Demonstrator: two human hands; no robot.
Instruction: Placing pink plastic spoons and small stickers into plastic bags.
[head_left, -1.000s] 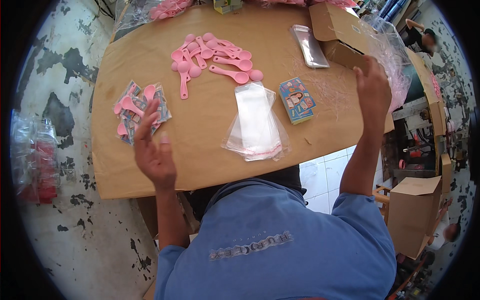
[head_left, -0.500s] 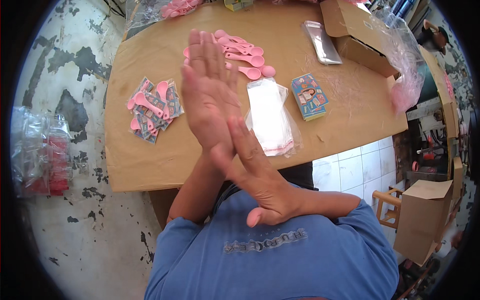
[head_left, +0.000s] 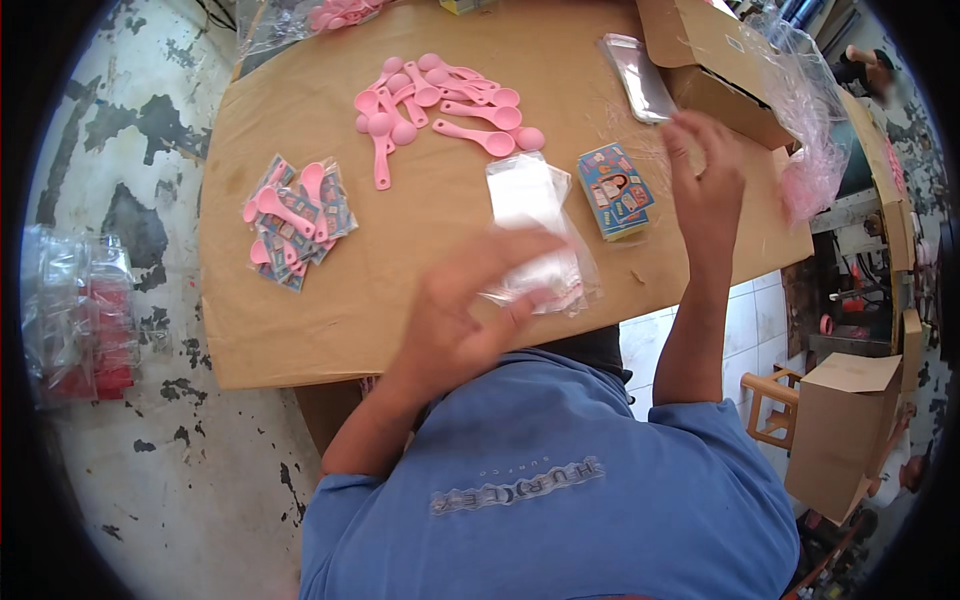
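Observation:
My left hand (head_left: pixel 470 305), blurred by motion, reaches over the near end of a stack of clear plastic bags (head_left: pixel 525 190); its thumb and fingers are apart, with nothing seen between them. Raised to the right, my right hand (head_left: pixel 708 160) has loosely curled fingers with a gap at the thumb, and it appears to hold nothing. Between the hands lies a stack of blue printed cards (head_left: pixel 615 188). Several loose pink measuring spoons (head_left: pixel 480 112) are heaped at the far middle. To the left is a pile of bagged pink spoons with cards (head_left: pixel 300 220).
Brown paper covers the table (head_left: pixel 270 345). An open cardboard box (head_left: pixel 715 75) stands far right beside a shiny pack of clear bags (head_left: pixel 637 80) and crumpled pink-tinted plastic (head_left: pixel 810 170). A wooden stool (head_left: pixel 770 408) and a tall carton (head_left: pixel 845 430) are on the floor at right.
My hands were together, the right at the left wrist; they have separated. The left has lowered toward the clear bags, the right has swung up and right past the cards.

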